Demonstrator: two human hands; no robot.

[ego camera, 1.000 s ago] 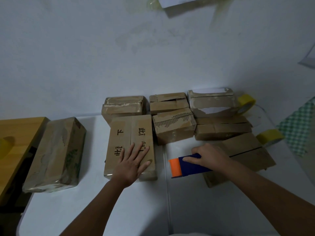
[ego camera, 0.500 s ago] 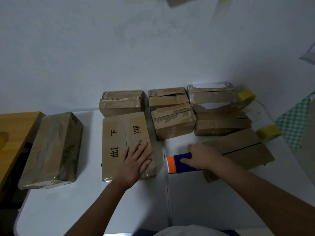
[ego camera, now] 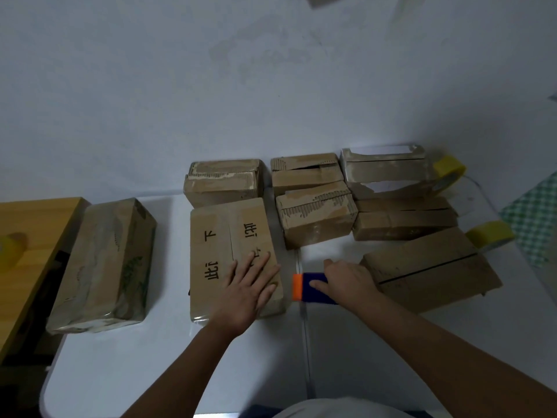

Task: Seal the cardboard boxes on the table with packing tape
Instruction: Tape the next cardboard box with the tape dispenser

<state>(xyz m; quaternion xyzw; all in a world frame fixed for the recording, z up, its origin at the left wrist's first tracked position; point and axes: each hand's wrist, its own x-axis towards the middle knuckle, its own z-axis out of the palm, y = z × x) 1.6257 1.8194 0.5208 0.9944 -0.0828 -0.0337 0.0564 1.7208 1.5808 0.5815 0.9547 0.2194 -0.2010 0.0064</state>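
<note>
A flat cardboard box with black printed characters [ego camera: 224,245] lies in the middle of the white table [ego camera: 150,363]. My left hand [ego camera: 247,292] rests flat on its near right corner, fingers spread. To its right, my right hand [ego camera: 346,282] grips a blue tool with an orange end [ego camera: 307,286] that lies on the table. A long box [ego camera: 431,267] sits just right of that hand. Several worn boxes are packed together behind, among them a torn one [ego camera: 316,217] and a rear left one [ego camera: 223,182].
A box wrapped in clear tape [ego camera: 105,267] lies at the table's left edge beside a wooden surface [ego camera: 33,224] with a tape roll [ego camera: 10,245]. Two yellow tape rolls, one at the back [ego camera: 449,173] and one nearer [ego camera: 489,235], sit at the right. A white wall is close behind.
My left hand has slid a little right and nearer on the printed box. My right hand keeps hold of the blue tool, which sits slightly closer to that box.
</note>
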